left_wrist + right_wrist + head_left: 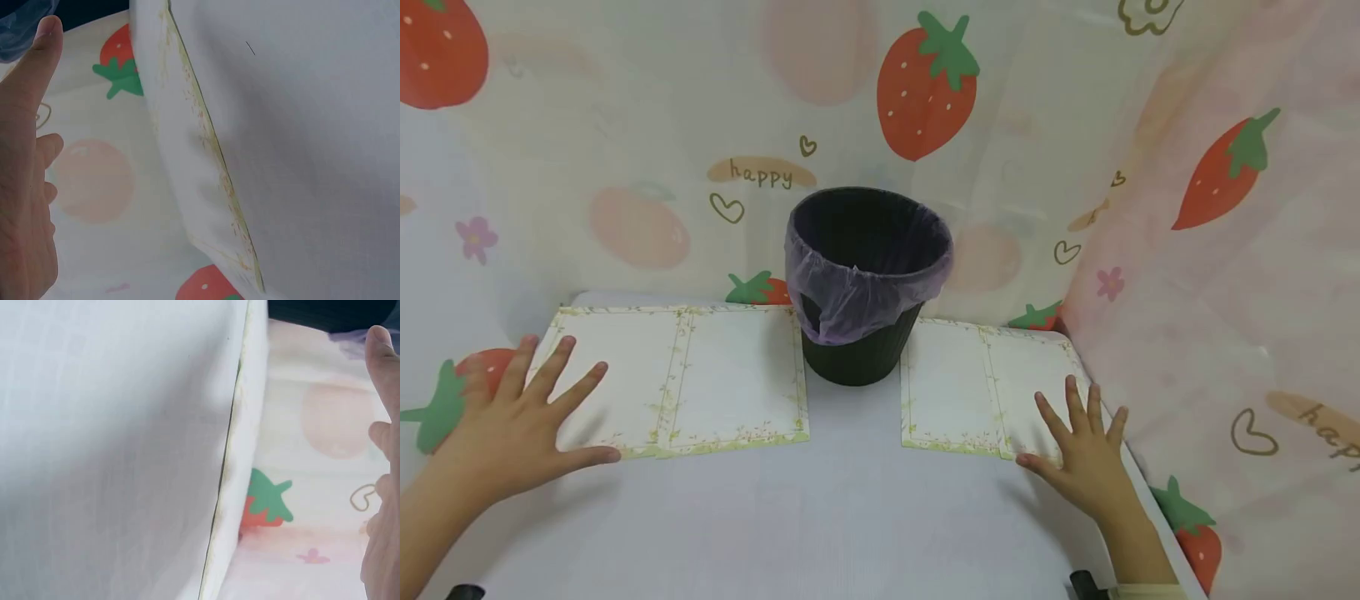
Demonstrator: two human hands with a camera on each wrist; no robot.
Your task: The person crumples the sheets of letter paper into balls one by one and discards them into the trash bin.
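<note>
Left hand (523,429), right hand (1086,462) hover (spread) — near sheets (737,375)

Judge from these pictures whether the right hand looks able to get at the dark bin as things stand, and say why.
Probably yes: the right hand is spread and holds nothing, and only flat floral-edged sheets and bare white tabletop seem to lie between it and the dark bin.

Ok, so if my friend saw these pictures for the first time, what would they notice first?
Probably the black bin with its purple liner, standing in the middle between the white sheets. Next, the big red strawberry on the backdrop above it, and the left hand and right hand, both spread wide, on either side.
</note>
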